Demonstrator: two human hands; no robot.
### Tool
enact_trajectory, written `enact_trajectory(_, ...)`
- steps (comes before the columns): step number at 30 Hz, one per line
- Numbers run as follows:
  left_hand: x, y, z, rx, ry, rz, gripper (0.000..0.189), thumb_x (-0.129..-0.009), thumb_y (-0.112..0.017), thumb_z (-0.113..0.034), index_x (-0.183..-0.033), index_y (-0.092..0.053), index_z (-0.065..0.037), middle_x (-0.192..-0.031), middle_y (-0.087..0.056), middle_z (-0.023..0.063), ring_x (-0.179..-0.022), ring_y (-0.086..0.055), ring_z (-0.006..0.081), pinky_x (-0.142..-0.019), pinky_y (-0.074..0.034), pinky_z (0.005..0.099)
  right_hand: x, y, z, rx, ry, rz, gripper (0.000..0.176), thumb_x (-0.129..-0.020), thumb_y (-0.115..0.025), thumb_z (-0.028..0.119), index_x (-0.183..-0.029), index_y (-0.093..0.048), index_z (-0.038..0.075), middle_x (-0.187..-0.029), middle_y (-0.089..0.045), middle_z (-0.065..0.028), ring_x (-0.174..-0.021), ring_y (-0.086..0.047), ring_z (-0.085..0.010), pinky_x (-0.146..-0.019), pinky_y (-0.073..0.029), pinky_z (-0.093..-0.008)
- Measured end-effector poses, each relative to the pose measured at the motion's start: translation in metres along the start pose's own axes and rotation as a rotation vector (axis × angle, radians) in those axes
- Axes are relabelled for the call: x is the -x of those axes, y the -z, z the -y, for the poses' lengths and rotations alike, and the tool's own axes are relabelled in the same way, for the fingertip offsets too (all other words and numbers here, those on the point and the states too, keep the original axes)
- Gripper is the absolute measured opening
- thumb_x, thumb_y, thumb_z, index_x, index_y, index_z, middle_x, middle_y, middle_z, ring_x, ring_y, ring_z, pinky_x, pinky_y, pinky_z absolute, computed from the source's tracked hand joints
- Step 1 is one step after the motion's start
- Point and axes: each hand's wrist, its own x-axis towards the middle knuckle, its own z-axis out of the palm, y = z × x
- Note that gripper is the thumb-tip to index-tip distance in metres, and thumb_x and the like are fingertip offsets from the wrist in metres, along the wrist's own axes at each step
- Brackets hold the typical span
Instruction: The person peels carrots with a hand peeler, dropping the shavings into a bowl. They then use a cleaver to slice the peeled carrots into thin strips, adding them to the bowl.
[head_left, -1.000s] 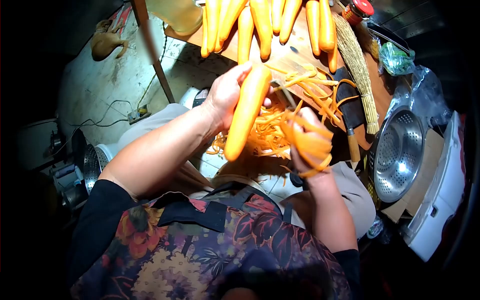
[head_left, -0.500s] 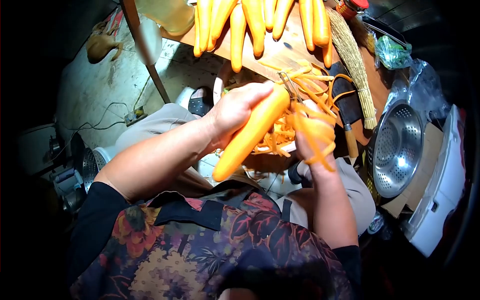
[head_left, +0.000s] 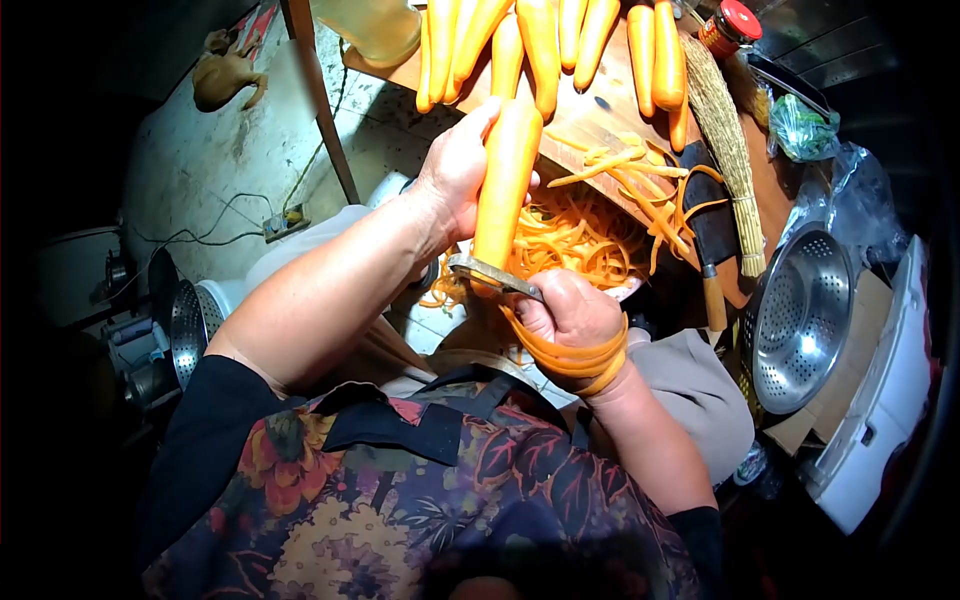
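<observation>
My left hand (head_left: 463,170) is wrapped round a large carrot (head_left: 508,180), its thick end pointing away from me. In my right hand (head_left: 578,318) is a metal peeler (head_left: 497,277), its head lying across the carrot's near end. Long peel strips (head_left: 570,358) loop round the back of my right hand and wrist. Below the carrot a bowl, mostly covered, holds a heap of orange peelings (head_left: 590,240). More peel strips (head_left: 650,190) lie on the wooden table's near edge.
Several carrots (head_left: 540,55) lie in a row on the wooden table (head_left: 600,105). To their right are a straw brush (head_left: 725,150), a cleaver (head_left: 708,215) and a red-lidded jar (head_left: 732,25). A steel colander (head_left: 800,320) stands at right. A dog (head_left: 225,78) lies on the floor at far left.
My right hand and the peeler have come down from the carrot's far end to its near end. The carrot now points more straight ahead, and peel strips wrap my right wrist.
</observation>
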Motion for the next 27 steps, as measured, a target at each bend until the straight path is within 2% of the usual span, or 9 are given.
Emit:
enact_trajectory(4,0.01,-0.011,0.008,-0.068,0.055,-0.004,0.048,-0.095,-0.045,-0.05,-0.104,-0.056,-0.005,-0.079,-0.061,0.0095,-0.06,-0.062,0.0212,-0.051,-0.051,0.0327,-0.005,0.007,-0.012,0.209,-0.018,-0.041,0.009,-0.08,-0.061,0.014,-0.083,-0.054,0.01,-0.07,-0.053,-0.0098,-0.062,-0.058,-0.0281,-0.054,-0.046,-0.0393)
enact_trajectory(5,0.014,-0.017,0.019,-0.032,0.063,-0.018,0.047,-0.094,-0.046,-0.05,-0.102,-0.057,-0.005,-0.079,-0.062,0.0097,-0.06,-0.062,0.0208,-0.053,-0.052,0.0324,-0.013,0.013,-0.024,0.162,0.022,-0.105,0.01,-0.085,-0.057,0.016,-0.081,-0.054,0.008,-0.07,-0.055,-0.0133,-0.064,-0.058,-0.031,-0.056,-0.046,-0.0409)
enact_trajectory(7,0.036,-0.024,0.021,-0.136,0.253,0.079,0.048,-0.094,-0.046,-0.051,-0.102,-0.058,-0.005,-0.08,-0.063,0.0097,-0.061,-0.062,0.0204,-0.054,-0.051,0.0312,-0.02,0.025,-0.04,-0.012,-0.452,-0.134,0.018,-0.091,-0.054,0.019,-0.08,-0.054,0.005,-0.069,-0.056,-0.0179,-0.066,-0.058,-0.0353,-0.059,-0.045,-0.0424)
enact_trajectory(11,0.043,-0.021,0.026,-0.093,0.384,0.295,0.05,-0.095,-0.043,-0.05,-0.109,-0.058,-0.004,-0.085,-0.065,0.0118,-0.063,-0.064,0.0228,-0.051,-0.052,0.0332,-0.021,0.041,-0.051,0.084,-0.489,-0.098,0.026,-0.094,-0.052,0.024,-0.079,-0.054,0.002,-0.071,-0.057,-0.0215,-0.068,-0.057,-0.0384,-0.062,-0.044,-0.0427)
enact_trajectory(13,0.032,-0.015,0.022,-0.086,0.273,0.274,0.051,-0.096,-0.038,-0.049,-0.111,-0.057,-0.004,-0.088,-0.065,0.0134,-0.067,-0.064,0.0238,-0.051,-0.052,0.0331,-0.022,0.035,-0.044,-0.02,-0.561,-0.108,0.026,-0.093,-0.053,0.025,-0.081,-0.054,0.002,-0.072,-0.057,-0.0215,-0.067,-0.056,-0.0383,-0.062,-0.044,-0.0413)
enact_trajectory(17,0.014,-0.004,0.01,-0.001,0.103,0.16,0.048,-0.097,-0.035,-0.048,-0.107,-0.056,-0.005,-0.09,-0.064,0.0137,-0.069,-0.063,0.0234,-0.054,-0.052,0.0328,-0.021,0.024,-0.02,-0.121,-0.488,-0.142,0.017,-0.091,-0.057,0.017,-0.081,-0.054,0.003,-0.07,-0.055,-0.0186,-0.064,-0.055,-0.0361,-0.06,-0.044,-0.0378)
enact_trajectory(21,-0.002,0.0,0.001,0.011,-0.012,-0.053,0.046,-0.098,-0.037,-0.048,-0.103,-0.055,-0.006,-0.08,-0.061,0.0105,-0.062,-0.062,0.0221,-0.051,-0.052,0.0338,-0.005,0.004,-0.005,-0.041,-0.07,-0.032,0.008,-0.082,-0.063,0.012,-0.084,-0.057,0.007,-0.073,-0.056,-0.0124,-0.063,-0.057,-0.0319,-0.056,-0.047,-0.0383)
enact_trajectory(25,-0.002,-0.003,-0.001,0.036,-0.017,-0.045,0.045,-0.097,-0.04,-0.047,-0.104,-0.054,-0.005,-0.078,-0.06,0.0095,-0.059,-0.061,0.0214,-0.049,-0.052,0.0331,0.001,0.003,-0.001,-0.019,0.012,0.0,0.008,-0.08,-0.064,0.013,-0.083,-0.058,0.008,-0.069,-0.053,-0.0101,-0.061,-0.056,-0.0293,-0.053,-0.046,-0.0373)
enact_trajectory(27,0.005,-0.012,-0.001,-0.021,0.013,-0.031,0.045,-0.097,-0.041,-0.047,-0.104,-0.055,-0.005,-0.077,-0.06,0.0096,-0.059,-0.061,0.0212,-0.049,-0.052,0.0331,-0.002,0.005,-0.002,0.154,0.058,-0.022,0.008,-0.08,-0.063,0.012,-0.082,-0.057,0.007,-0.069,-0.053,-0.0101,-0.06,-0.056,-0.0298,-0.053,-0.046,-0.0383)
